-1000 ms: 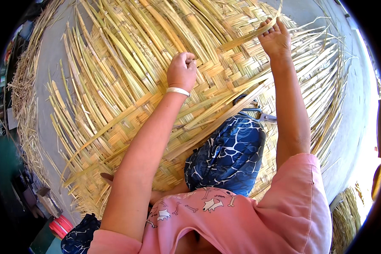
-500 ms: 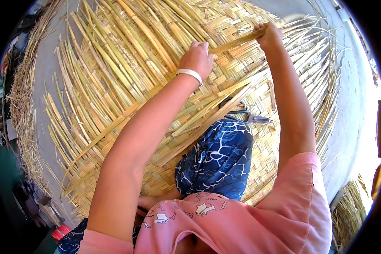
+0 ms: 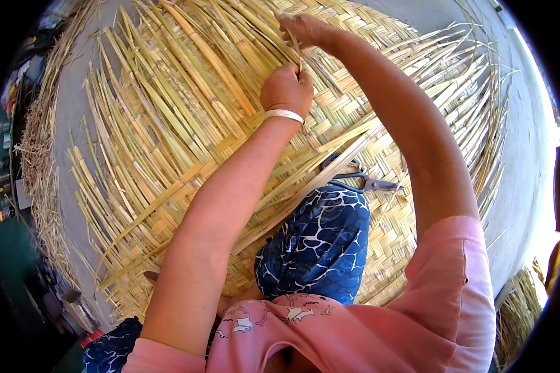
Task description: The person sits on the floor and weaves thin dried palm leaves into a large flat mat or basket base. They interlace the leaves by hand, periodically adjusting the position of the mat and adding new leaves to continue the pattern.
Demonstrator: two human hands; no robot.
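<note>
Grey concrete floor bare past frayed edges of wide woven yellow reed mat. Left hand fisted, right hand pinched, both on flat yellow reed strip mid-mat. Metal scissors near knee.

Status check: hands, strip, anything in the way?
Left hand and right hand both pinch one pale reed strip over the woven mat. Scissors lie on mat by knee, clear of hands.

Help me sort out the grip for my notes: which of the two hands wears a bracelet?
The left hand, nearer the body, has a pale bracelet at the wrist. The right hand, reaching farther over the woven mat, has a bare wrist.
</note>
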